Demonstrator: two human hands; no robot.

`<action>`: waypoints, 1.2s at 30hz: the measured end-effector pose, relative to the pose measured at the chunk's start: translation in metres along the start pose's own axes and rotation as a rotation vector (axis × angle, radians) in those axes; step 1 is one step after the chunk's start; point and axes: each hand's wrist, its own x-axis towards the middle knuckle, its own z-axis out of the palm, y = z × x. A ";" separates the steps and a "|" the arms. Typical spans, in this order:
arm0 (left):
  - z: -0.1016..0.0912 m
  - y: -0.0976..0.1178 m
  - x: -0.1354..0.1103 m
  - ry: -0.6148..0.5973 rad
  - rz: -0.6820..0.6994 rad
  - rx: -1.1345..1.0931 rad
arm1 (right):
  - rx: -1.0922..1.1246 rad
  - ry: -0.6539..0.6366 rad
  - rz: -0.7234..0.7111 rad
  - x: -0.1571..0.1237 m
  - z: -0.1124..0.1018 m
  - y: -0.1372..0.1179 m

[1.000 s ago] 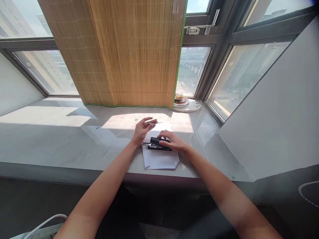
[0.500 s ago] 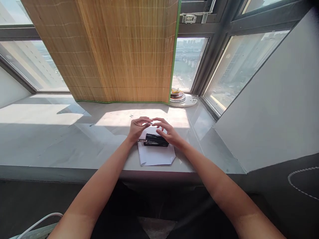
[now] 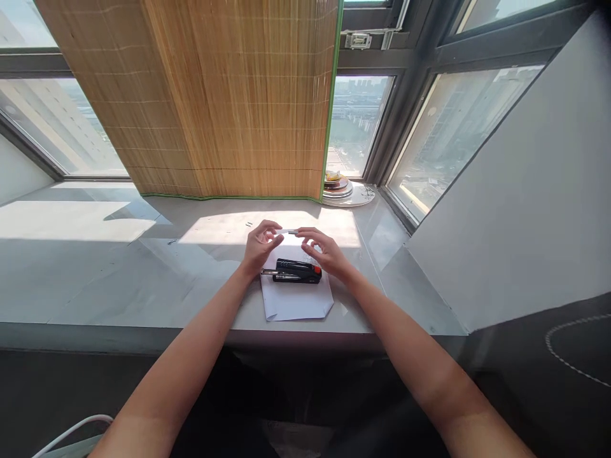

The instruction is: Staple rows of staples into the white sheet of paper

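A black stapler (image 3: 296, 272) with a red patch at its right end lies on white paper (image 3: 298, 305). A metal part sticks out from its left end. Just beyond the stapler, my left hand (image 3: 261, 247) is closed in a loose pinch at the left end of a small pale and grey strip (image 3: 292, 232), which looks like a row of staples. My right hand (image 3: 324, 249) has its fingertips at the strip's right end, the thumb bent below. The exact finger contact is too small to make out.
Small dark bits (image 3: 249, 224) lie on the sunlit marble ledge (image 3: 119, 273). Stacked plates (image 3: 341, 189) stand in the back corner by the window. A bamboo blind (image 3: 229, 114) hangs down to the ledge behind my hands.
My hands have drawn slightly apart, and the strip between them shows more plainly. My right hand has moved off the stapler's end, so its red patch shows. The view has shifted slightly.
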 end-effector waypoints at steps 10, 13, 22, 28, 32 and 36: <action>-0.061 -0.038 0.013 0.148 -0.260 1.051 | -0.427 0.504 0.691 -0.005 -0.068 0.046; -0.060 -0.050 0.016 0.045 -0.263 1.073 | -0.465 0.496 0.665 -0.006 -0.075 0.059; -0.059 -0.052 0.013 0.013 -0.224 1.089 | -0.418 0.582 0.259 -0.010 -0.052 0.035; -0.058 -0.048 0.012 0.041 -0.248 1.090 | -0.125 -0.197 -0.094 -0.010 -0.021 -0.003; -0.062 -0.051 0.013 0.091 -0.261 1.033 | -0.154 -0.447 -0.141 -0.012 -0.010 -0.002; -0.065 -0.054 0.013 0.090 -0.222 1.003 | -0.198 -0.493 -0.114 -0.015 -0.002 0.000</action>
